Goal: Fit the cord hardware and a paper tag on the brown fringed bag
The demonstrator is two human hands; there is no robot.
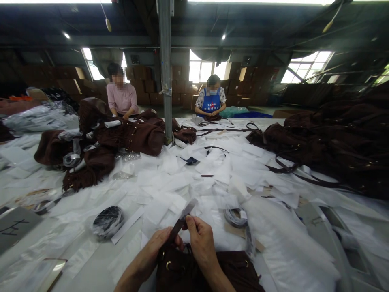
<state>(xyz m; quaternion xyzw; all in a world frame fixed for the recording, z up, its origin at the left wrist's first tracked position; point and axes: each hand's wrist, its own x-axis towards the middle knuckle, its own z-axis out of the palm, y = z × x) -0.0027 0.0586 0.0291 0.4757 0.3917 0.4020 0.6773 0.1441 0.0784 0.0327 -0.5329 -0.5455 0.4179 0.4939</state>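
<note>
A dark brown suede bag (231, 271) with gold eyelets lies at the near table edge under my hands. Its narrow brown strap (179, 225) sticks up and away, its tip wrapped in clear plastic film (189, 207). My left hand (156, 247) pinches the strap low down. My right hand (200, 239) is closed on the strap just above it, thumb against the plastic-wrapped part.
White tissue sheets (182, 178) and plastic scraps cover the table. A coiled black strap in plastic (107, 221) lies at left. Piles of brown fringed bags (130, 136) sit at left and right (334, 150). A steel pole (165, 73) rises mid-table. Two people (121, 97) work opposite.
</note>
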